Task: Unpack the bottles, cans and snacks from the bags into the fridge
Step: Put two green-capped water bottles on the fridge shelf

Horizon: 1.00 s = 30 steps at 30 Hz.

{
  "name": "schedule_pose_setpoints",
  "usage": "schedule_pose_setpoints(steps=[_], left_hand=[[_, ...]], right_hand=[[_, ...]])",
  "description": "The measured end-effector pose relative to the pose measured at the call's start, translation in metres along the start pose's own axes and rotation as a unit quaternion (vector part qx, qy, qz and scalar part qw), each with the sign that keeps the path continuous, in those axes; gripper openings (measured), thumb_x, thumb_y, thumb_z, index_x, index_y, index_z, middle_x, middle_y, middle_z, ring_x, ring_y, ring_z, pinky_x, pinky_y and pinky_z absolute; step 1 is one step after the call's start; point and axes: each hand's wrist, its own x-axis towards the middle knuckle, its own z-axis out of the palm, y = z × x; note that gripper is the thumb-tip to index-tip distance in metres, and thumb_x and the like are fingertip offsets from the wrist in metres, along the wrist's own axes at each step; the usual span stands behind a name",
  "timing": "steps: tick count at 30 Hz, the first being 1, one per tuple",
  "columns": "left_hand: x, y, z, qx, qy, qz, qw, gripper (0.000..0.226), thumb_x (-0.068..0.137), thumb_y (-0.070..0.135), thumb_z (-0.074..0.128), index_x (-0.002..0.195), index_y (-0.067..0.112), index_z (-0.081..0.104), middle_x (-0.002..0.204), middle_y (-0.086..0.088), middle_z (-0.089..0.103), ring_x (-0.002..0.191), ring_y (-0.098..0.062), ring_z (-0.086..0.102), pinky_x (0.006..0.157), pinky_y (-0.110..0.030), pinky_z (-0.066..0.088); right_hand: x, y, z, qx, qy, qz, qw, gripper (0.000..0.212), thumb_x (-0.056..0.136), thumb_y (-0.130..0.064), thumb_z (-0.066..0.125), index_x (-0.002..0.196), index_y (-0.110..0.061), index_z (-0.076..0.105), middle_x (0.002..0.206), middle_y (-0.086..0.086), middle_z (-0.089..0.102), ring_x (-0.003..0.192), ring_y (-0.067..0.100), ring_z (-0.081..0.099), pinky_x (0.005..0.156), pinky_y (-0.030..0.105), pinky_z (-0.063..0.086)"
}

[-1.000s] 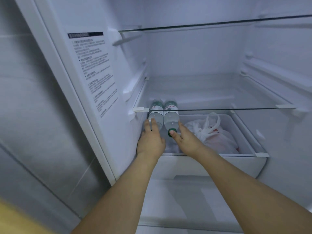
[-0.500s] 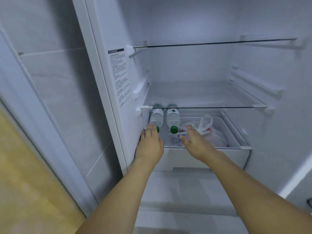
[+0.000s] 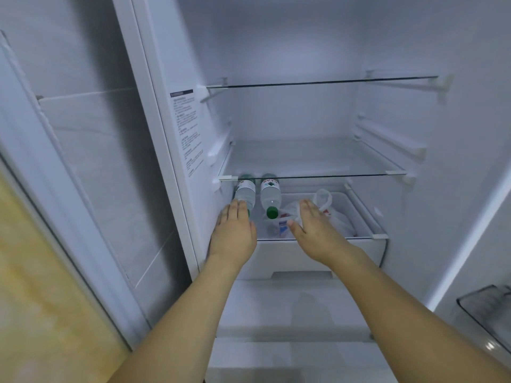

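Two clear water bottles with green caps lie side by side in the fridge drawer (image 3: 367,217), caps toward me. My left hand (image 3: 235,230) lies flat with straight fingers over the cap end of the left bottle (image 3: 244,192). The right bottle (image 3: 270,194) lies free beside it. My right hand (image 3: 312,228) hovers, fingers straight, over the white plastic bag (image 3: 337,219) on the drawer's right side; whether it touches the bag I cannot tell. More packaged items show under the bag's edge.
A glass shelf (image 3: 318,176) runs just above the drawer, and a second glass shelf (image 3: 318,83) sits higher. The fridge's left wall carries a printed label (image 3: 188,134). A door bin (image 3: 486,313) shows at the lower right.
The view has pulled back from the fridge. My right hand left the right bottle's cap and moved right over the bag. My left hand stays at the left bottle.
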Motion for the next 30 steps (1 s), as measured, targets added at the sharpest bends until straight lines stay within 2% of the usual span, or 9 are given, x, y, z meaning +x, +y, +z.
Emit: schedule_pose_setpoints(steps=[6,12,16,21,26,30], left_hand=[[-0.002,0.016,-0.007,-0.009,0.033,0.043,0.999,0.056,0.103,0.028,0.036,0.151,0.002,0.024,0.158,-0.017,0.026,0.146,-0.030,0.022,0.121,-0.038,0.015],[0.004,0.041,-0.005,-0.066,0.025,0.110,0.991,0.053,0.099,0.024,0.046,0.145,-0.002,0.037,0.153,-0.020,0.034,0.144,-0.033,0.028,0.120,-0.042,0.017],[0.001,0.063,-0.015,-0.114,0.012,0.143,0.983,0.055,0.101,0.025,0.042,0.148,-0.001,0.031,0.157,-0.018,0.028,0.147,-0.030,0.022,0.121,-0.039,0.013],[-0.021,0.097,-0.033,-0.177,0.010,0.166,0.970,0.053,0.103,0.026,0.038,0.150,0.001,0.029,0.158,-0.016,0.026,0.148,-0.028,0.020,0.120,-0.037,0.011],[-0.045,0.141,-0.055,-0.211,-0.002,0.215,0.954,0.051,0.102,0.020,0.043,0.148,0.000,0.033,0.155,-0.018,0.032,0.143,-0.031,0.027,0.119,-0.040,0.018],[-0.068,0.175,-0.072,-0.228,-0.007,0.256,0.939,0.052,0.102,0.022,0.043,0.149,0.003,0.032,0.157,-0.013,0.030,0.145,-0.027,0.025,0.119,-0.038,0.019]], right_hand=[[-0.026,0.001,-0.020,-0.052,0.020,0.019,0.998,0.066,0.103,-0.036,0.031,0.153,-0.004,0.004,0.162,0.012,0.002,0.149,0.023,0.004,0.120,0.033,0.004],[-0.069,-0.003,-0.037,-0.098,0.049,0.076,0.991,0.064,0.103,-0.032,0.034,0.152,0.000,0.008,0.161,0.016,0.005,0.149,0.024,0.006,0.119,0.032,0.003],[-0.098,-0.007,-0.063,-0.143,0.085,0.121,0.979,0.064,0.103,-0.034,0.033,0.152,-0.002,0.006,0.161,0.016,0.001,0.149,0.025,0.001,0.121,0.036,0.002],[-0.143,-0.020,-0.092,-0.151,0.094,0.169,0.969,0.064,0.104,-0.037,0.027,0.153,-0.006,0.001,0.162,0.011,-0.006,0.149,0.022,-0.003,0.121,0.035,-0.001],[-0.184,-0.027,-0.118,-0.154,0.112,0.187,0.964,0.064,0.104,-0.038,0.028,0.153,-0.005,0.005,0.162,0.011,0.000,0.149,0.021,0.000,0.120,0.032,0.000],[-0.223,-0.025,-0.134,-0.157,0.124,0.216,0.956,0.064,0.103,-0.038,0.027,0.154,-0.006,0.004,0.162,0.010,-0.001,0.149,0.020,0.000,0.120,0.031,0.000]])
